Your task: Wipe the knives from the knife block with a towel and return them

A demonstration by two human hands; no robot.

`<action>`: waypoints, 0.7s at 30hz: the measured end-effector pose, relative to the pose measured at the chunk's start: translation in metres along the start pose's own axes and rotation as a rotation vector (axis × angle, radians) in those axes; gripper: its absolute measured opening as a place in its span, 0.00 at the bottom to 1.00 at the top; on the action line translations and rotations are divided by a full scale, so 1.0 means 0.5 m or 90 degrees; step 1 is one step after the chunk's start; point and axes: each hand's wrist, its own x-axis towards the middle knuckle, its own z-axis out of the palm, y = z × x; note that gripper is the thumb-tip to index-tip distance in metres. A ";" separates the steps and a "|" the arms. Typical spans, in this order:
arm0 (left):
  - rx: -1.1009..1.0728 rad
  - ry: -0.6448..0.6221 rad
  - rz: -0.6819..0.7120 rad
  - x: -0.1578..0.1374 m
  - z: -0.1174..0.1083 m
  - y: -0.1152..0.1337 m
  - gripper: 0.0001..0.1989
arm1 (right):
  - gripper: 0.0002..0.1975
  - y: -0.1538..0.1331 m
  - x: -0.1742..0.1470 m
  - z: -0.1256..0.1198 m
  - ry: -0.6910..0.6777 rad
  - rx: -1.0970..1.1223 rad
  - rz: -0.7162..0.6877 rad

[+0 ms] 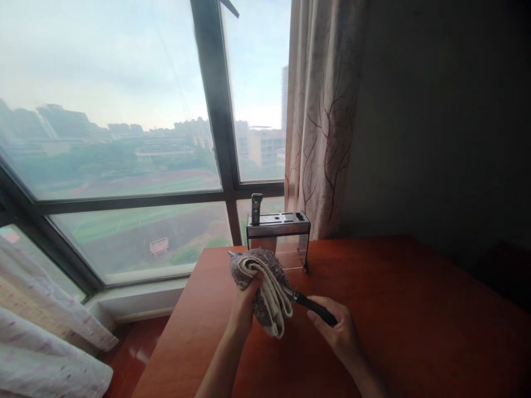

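Note:
My left hand (248, 296) grips a folded cloth (265, 293), shaggy brown-grey on one face and pale on the other. The cloth is wrapped around the shaft of a black-handled metal tool (317, 309). A narrow metal tip pokes out of the cloth's upper left end; the rest of the shaft is mostly covered, so I cannot tell whether it is a knife or a sharpening steel. My right hand (338, 326) is closed around the black handle. Just beyond the cloth stands a clear-sided knife block (286, 226), with one upright grey handle (256, 209) in its top.
The reddish wooden table (373, 293) spreads beneath both hands and off to the right. Behind it are a large window (124, 138) and a patterned curtain (321, 121). A white windowsill (141, 298) lies left of the table, near another pale curtain (45, 354).

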 end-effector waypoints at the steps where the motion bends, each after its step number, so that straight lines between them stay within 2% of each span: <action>1: 0.027 -0.038 -0.015 -0.003 0.001 -0.001 0.22 | 0.11 0.000 0.000 -0.001 0.001 0.004 0.003; 4: 0.073 -0.142 -0.043 -0.019 0.013 -0.008 0.28 | 0.11 0.001 -0.001 0.001 -0.010 0.013 0.018; 7: 0.057 -0.188 -0.086 -0.038 0.033 -0.019 0.31 | 0.12 0.000 -0.001 0.004 -0.012 -0.005 0.018; 11: -0.057 -0.131 -0.140 -0.050 0.050 -0.036 0.30 | 0.12 -0.005 0.002 0.007 -0.050 -0.027 -0.006; 14: -0.152 -0.075 -0.155 -0.046 0.049 -0.036 0.23 | 0.14 -0.011 0.004 0.010 -0.097 -0.006 -0.027; 16: -0.197 -0.052 -0.172 -0.042 0.043 -0.025 0.18 | 0.19 -0.010 0.004 0.012 -0.091 0.015 -0.027; 19: -0.261 -0.023 -0.193 -0.037 0.031 0.004 0.12 | 0.23 0.000 0.000 0.018 -0.034 0.025 0.026; 21: -0.302 0.004 -0.193 -0.038 0.026 0.022 0.12 | 0.21 0.004 -0.005 0.029 -0.053 0.018 0.075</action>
